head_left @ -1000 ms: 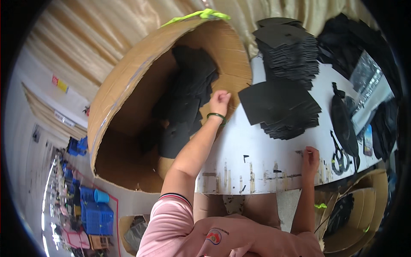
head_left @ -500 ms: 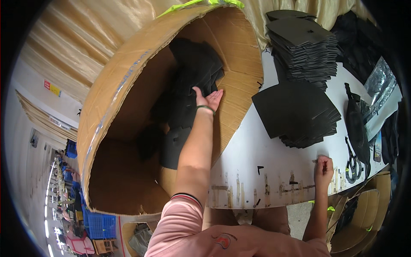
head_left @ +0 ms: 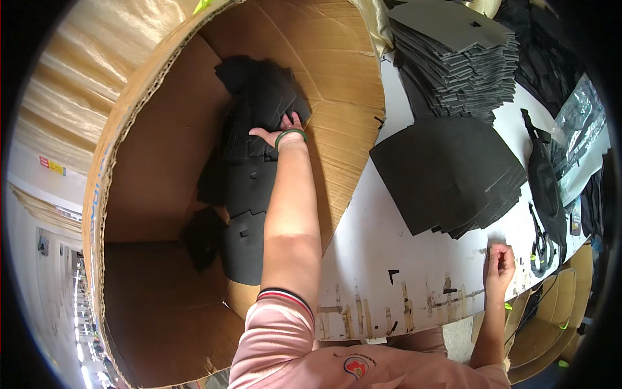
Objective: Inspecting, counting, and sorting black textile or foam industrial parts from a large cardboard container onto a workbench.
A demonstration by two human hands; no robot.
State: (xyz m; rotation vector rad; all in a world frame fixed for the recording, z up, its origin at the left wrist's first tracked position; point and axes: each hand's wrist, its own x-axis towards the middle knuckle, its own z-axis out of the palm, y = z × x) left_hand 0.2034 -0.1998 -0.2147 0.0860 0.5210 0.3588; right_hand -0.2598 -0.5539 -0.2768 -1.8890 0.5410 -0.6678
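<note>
My left hand (head_left: 280, 133) reaches deep into a large cardboard box (head_left: 343, 129). Its thumb is spread and its fingers lie against a pile of black foam-like pieces (head_left: 259, 91); the fingertips are partly hidden. More black pieces (head_left: 243, 243) with small cut-out slots lie in the box beside my forearm. Over the white table's front part, my right hand (head_left: 500, 259) is closed, and whatever it may hold is too small to make out. Just beyond it sits a fanned stack of black pieces (head_left: 447, 175).
A taller stack of black pieces (head_left: 453, 58) stands at the back of the table (head_left: 363, 259). Scissors (head_left: 539, 249), a black pouch-like item (head_left: 545, 188) and clear plastic (head_left: 583, 123) lie at the right. Another cardboard box (head_left: 547, 324) stands below the table's right edge.
My left hand has gone deeper into the box, from held palm-up above the pieces to lying against the pile. The whole view has shifted closer. My right hand stays closed over the table.
</note>
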